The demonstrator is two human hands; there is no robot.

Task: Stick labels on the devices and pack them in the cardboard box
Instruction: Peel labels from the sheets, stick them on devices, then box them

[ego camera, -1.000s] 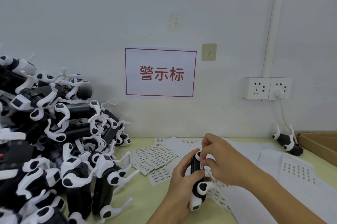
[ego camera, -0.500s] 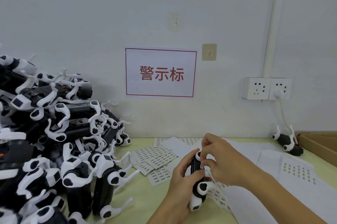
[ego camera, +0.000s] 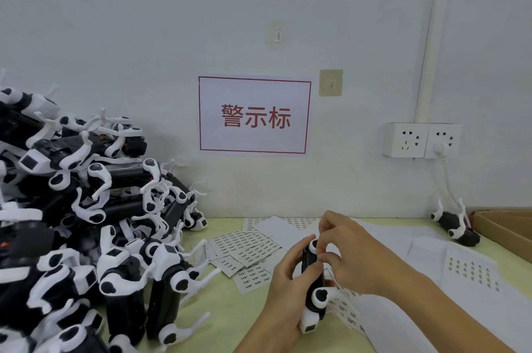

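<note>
- Left hand (ego camera: 283, 280) gripped black-and-white device (ego camera: 312, 280), upright, just above table (ego camera: 224, 309).
- Right hand (ego camera: 345, 249) had fingertips pinched at device's upper face.
- Label sheets (ego camera: 247, 249) lay just behind.
- Device pile (ego camera: 86, 237) sat left; cardboard box (ego camera: 503, 226) far right, one device (ego camera: 454, 226) beside it.

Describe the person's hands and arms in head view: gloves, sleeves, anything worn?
Both are bare. The left hand and right hand show no gloves and no rings that I can make out. Both forearms are uncovered to the frame edge: no sleeves, watch or wristband visible. No cables or markings on them.
</note>
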